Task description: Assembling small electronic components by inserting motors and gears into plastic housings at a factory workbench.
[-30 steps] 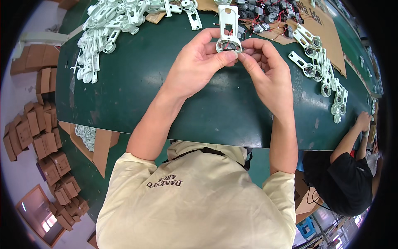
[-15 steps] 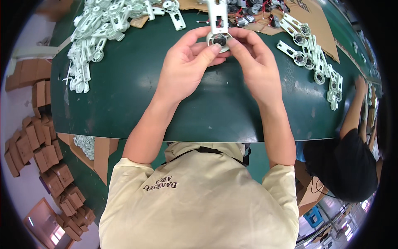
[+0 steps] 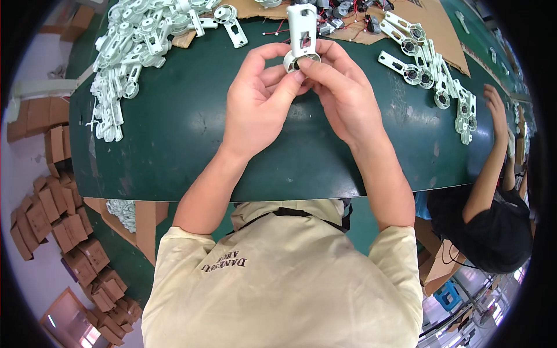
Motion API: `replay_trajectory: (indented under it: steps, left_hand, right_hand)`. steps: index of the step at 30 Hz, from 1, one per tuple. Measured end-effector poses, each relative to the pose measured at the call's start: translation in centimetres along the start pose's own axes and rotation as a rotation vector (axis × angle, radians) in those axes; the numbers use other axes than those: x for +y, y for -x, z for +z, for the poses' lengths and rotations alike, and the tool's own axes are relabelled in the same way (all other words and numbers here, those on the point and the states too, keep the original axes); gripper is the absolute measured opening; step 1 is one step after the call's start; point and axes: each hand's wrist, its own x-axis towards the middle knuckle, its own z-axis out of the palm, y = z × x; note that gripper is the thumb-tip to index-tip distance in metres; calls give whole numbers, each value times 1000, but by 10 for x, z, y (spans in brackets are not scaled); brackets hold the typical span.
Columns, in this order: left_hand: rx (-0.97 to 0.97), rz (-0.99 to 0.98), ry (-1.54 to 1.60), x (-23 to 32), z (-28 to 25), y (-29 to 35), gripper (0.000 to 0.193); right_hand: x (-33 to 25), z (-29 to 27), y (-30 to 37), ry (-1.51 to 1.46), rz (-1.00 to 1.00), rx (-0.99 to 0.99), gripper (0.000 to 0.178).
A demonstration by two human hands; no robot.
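Observation:
A pale plastic housing [image 3: 303, 23], with a slotted handle and a round ring end, is held upright over the far middle of the green table. My left hand [image 3: 255, 101] closes round the left side of the ring, its thumb pressed near the rim. On the other side my right hand [image 3: 343, 95] grips the ring, thumb laid over its front. A dark round part shows inside the ring, half covered by the thumbs. Just beyond my hands lie small motors [image 3: 342, 24] with red wires on cardboard.
A heap of similar pale housings [image 3: 139, 49] covers the table's far left. More housings with dark centres [image 3: 412, 73] lie in a row at the right. A co-worker's arm [image 3: 492, 151] rests by the right edge. Cardboard boxes [image 3: 72, 229] stand on the floor at left.
The housing has tipped and shifted slightly, and my right thumb has moved left across the ring. The co-worker's hand at the right has moved up and left.

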Motion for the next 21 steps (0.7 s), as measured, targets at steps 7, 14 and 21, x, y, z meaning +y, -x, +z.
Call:
replay_trajectory:
  steps: [7, 14, 21]
  left_hand:
    - [2, 48, 30, -4, 3, -1, 29]
    - [7, -76, 91, 2, -7, -3, 28]
    - [-19, -8, 61, 6, -12, -5, 30]
  right_hand:
    - [0, -7, -2, -54, 20, -27, 32]
    - [-9, -7, 1, 250, -68, -16, 27]
    - [-10, -1, 3, 262, -110, -57, 25]
